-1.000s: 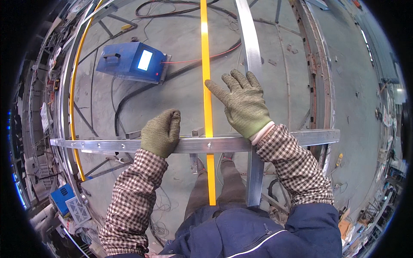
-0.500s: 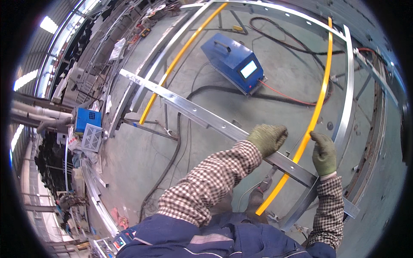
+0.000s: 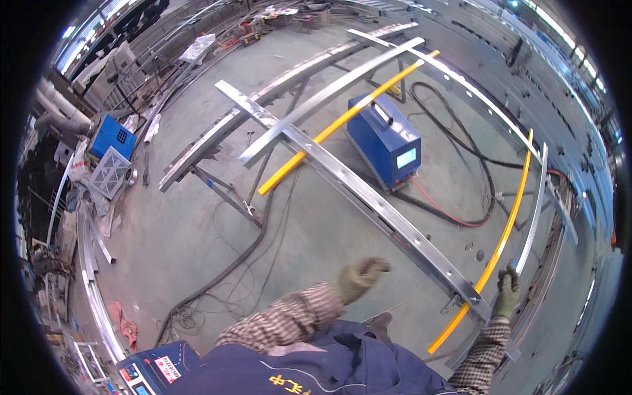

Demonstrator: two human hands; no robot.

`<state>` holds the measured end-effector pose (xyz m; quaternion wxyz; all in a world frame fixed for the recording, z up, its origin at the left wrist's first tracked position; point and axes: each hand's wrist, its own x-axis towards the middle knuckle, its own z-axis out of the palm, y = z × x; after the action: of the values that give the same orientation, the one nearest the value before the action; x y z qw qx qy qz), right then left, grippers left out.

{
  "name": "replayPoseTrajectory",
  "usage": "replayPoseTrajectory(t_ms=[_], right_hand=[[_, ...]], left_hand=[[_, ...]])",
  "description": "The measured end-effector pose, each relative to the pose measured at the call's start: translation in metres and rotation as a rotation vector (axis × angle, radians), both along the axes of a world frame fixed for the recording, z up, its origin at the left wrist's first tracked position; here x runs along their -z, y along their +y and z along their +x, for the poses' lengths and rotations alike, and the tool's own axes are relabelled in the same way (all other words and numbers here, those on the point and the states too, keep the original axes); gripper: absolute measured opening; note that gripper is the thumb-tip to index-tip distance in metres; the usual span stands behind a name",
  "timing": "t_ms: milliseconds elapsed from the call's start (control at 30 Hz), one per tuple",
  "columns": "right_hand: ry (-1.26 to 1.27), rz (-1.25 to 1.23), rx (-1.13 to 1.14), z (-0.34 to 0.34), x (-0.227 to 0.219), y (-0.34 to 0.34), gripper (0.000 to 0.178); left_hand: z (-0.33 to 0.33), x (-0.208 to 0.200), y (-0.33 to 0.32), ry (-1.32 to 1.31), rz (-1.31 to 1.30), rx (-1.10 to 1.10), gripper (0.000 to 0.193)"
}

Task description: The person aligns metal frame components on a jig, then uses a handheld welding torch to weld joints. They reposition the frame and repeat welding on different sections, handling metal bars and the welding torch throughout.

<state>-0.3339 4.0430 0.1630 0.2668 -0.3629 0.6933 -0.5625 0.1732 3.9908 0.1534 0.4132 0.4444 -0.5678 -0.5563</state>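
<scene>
My left hand [image 3: 361, 280], in a green work glove, hangs over the floor left of the metal frame. Its fingers look curled but are smeared by motion, and nothing shows in them. At the frame's near right corner, my gloved right hand [image 3: 507, 293] is closed against the curved right-hand metal bar [image 3: 534, 210]; part of the grip is hidden. Close beside that hand, a yellow strip [image 3: 505, 243] crosses the long silver crossbar [image 3: 388, 214]. Farther left, a second yellow strip [image 3: 355, 112] and a silver bar [image 3: 336, 95] cross the same crossbar.
A blue machine with a lit screen [image 3: 385, 141] stands on the floor within the frame. Dark hoses [image 3: 484, 155] and thin cables curve around it. Another blue unit [image 3: 112, 137] stands at the left. Lower left are metal profiles [image 3: 99, 309] and a blue device [image 3: 155, 368].
My left hand has come off the crossbar and moved left, toward me. My right hand has moved nearer, from the yellow strip to the right-hand bar. The view has shifted and turned.
</scene>
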Motion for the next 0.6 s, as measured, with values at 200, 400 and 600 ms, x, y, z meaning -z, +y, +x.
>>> replayPoseTrajectory(t_ms=[200, 400, 600], right_hand=[[0.131, 0.164, -0.244, 0.166, 0.009, -0.071, 0.025], [0.460, 0.128, -0.521, 0.313, -0.014, -0.176, 0.027], [0.243, 0.115, -0.682, 0.403, -0.012, -0.292, 0.031]], left_hand=[[0.206, 0.034, -0.018, 0.163, 0.484, -0.543, 0.044], [0.294, 0.039, -0.073, 0.243, 0.588, -0.942, 0.067], [0.334, 0.045, -0.154, 0.224, 0.610, -0.957, 0.075]])
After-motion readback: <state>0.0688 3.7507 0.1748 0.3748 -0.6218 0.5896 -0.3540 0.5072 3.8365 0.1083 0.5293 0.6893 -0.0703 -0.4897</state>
